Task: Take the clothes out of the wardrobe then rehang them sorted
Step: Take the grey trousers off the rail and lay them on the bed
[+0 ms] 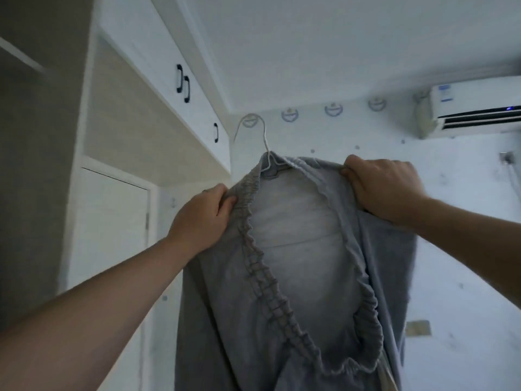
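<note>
Two grips clench the grey trousers point(225, 320) at the waistband point(260, 273), left grip point(205, 218) and right grip point(386, 187) stretching it in mid-air beside the wardrobe point(112, 235). If the stretch slackens, the wire hanger point(255, 128) could slip free. Its shoulders are hidden in cloth, and the legs are cut off below.

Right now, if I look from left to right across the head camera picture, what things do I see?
White cupboard door → left hand → grey sweatpants, waistband gripped by both hands → right hand → air conditioner high on the wall.
</note>
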Available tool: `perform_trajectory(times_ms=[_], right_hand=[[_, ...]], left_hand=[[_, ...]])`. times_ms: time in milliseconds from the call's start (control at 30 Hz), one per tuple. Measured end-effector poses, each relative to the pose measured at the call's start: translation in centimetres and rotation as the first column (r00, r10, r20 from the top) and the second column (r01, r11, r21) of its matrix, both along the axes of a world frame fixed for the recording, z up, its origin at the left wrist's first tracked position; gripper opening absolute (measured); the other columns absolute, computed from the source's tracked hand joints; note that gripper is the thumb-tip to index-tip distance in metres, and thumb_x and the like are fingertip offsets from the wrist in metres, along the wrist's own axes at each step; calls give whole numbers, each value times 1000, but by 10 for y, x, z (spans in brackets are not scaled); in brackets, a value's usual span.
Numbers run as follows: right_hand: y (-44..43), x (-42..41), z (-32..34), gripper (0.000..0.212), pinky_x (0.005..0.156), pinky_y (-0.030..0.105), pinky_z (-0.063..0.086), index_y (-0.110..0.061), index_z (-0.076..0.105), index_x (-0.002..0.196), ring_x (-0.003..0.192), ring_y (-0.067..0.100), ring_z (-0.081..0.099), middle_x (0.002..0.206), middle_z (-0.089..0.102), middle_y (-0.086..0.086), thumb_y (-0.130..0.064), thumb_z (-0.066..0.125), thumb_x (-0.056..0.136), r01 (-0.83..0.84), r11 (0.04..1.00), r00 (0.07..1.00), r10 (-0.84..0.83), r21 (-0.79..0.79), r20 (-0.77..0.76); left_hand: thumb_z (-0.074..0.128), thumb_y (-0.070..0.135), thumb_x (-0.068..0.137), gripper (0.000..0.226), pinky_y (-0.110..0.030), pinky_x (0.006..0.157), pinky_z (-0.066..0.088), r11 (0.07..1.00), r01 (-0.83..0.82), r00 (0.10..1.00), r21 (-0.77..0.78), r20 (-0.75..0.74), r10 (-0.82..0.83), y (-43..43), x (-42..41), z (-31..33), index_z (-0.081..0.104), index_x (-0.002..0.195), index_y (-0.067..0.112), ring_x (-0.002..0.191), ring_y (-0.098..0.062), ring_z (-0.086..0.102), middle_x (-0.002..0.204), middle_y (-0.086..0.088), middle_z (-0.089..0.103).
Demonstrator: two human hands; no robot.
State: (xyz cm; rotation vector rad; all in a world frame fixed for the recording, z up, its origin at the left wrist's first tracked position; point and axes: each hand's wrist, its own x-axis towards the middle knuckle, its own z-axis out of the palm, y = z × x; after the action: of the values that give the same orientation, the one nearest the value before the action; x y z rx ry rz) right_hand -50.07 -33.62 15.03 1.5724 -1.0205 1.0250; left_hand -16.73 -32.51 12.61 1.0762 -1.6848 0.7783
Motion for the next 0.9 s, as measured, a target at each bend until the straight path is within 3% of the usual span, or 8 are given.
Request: perform_trajectory(times_ms=[233, 433, 500, 633, 733, 800, 900], right_hand=[[28, -190, -52, 28, 63, 36, 31, -21, 50, 99, 72, 35, 64, 83, 68, 9, -41, 31, 103, 286, 956, 958, -286, 65, -8], [85, -326, -105, 33, 61, 35, 34, -17, 55, 98, 60, 31, 56, 68, 58, 6, -41, 33, 103, 526, 833, 840, -540, 174, 44], [109, -368, -123, 35, 60, 33, 34, -16, 55, 98, 55, 27, 48, 64, 51, 2, -41, 30, 103, 596, 772, 785, -618, 221, 40], [165, -441, -163, 37, 58, 31, 38, -16, 57, 98, 58, 26, 55, 69, 62, 3, -40, 29, 103, 699, 665, 686, -727, 264, 13], [209, -484, -196, 40, 56, 31, 40, -14, 60, 95, 54, 24, 51, 68, 62, 4, -40, 30, 104, 772, 566, 584, -811, 290, 28], [239, -507, -221, 37, 57, 33, 45, -15, 62, 96, 55, 27, 56, 69, 63, 5, -39, 34, 103, 811, 486, 500, -865, 325, 44], [280, -529, -258, 35, 57, 30, 35, -13, 65, 96, 54, 24, 48, 67, 59, 6, -34, 39, 103, 823, 395, 388, -916, 407, 105]], left_hand=[[42, 34, 104, 33, -37, 59, 31, 952, 263, 962, 155, 36, -271, -72, -188, -45, 36, 73, 27, 66, -25, 49, 68, 2, 47], [38, 38, 105, 34, -40, 62, 42, 818, 507, 843, 273, 43, -537, -103, -360, -90, 47, 80, 17, 66, -20, 52, 72, 0, 54], [37, 38, 105, 35, -40, 62, 43, 751, 585, 779, 307, 44, -625, -107, -418, -106, 47, 80, 16, 66, -19, 53, 71, -1, 55], [39, 37, 105, 33, -39, 63, 44, 616, 696, 646, 370, 51, -761, -106, -530, -145, 49, 82, 15, 66, -21, 55, 72, 1, 56], [41, 35, 105, 30, -38, 63, 43, 489, 770, 513, 410, 57, -856, -97, -612, -176, 50, 83, 16, 66, -22, 55, 72, 2, 55], [43, 33, 105, 29, -35, 62, 42, 386, 812, 412, 437, 38, -910, -85, -664, -199, 52, 84, 14, 66, -21, 55, 72, -1, 57], [50, 26, 103, 28, -33, 60, 35, 202, 849, 247, 488, -29, -969, -62, -732, -237, 47, 78, 14, 64, -23, 52, 68, -3, 53]])
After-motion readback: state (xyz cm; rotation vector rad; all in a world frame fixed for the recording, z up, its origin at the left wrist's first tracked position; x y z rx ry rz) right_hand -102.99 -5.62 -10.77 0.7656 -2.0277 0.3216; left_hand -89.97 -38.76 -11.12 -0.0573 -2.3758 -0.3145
